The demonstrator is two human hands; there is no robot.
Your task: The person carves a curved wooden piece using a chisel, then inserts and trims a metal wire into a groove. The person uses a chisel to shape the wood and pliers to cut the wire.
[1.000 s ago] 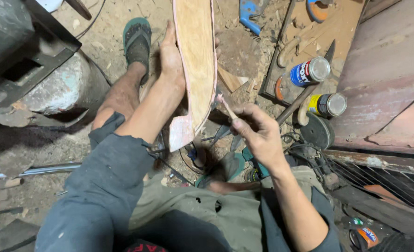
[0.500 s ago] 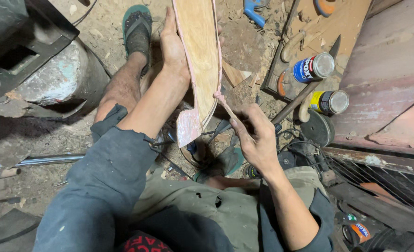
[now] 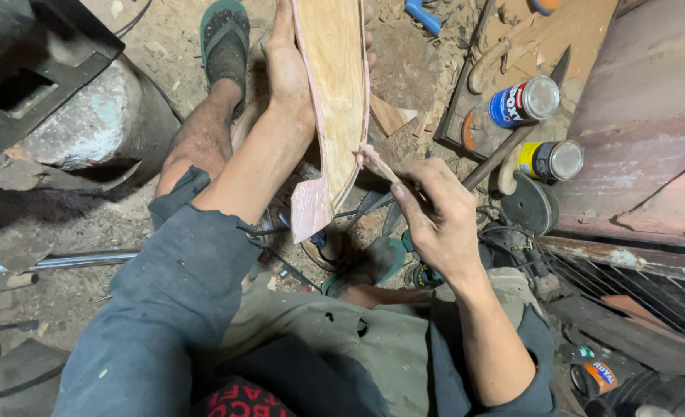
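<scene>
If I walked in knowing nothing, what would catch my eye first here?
Probably the long pale plywood strip with pink edges, standing in the middle of the view, steadied along its side by the person's left hand. Next, the right hand pressing a thin flat wooden stick against the strip's right edge. To the right, two small round metal cans, one blue and one yellow, lie on the cluttered dirt ground.

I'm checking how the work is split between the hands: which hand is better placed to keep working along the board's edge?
The right hand: it holds a thin stick whose tip meets the plywood board edge. The left hand is steadying the board.
</scene>
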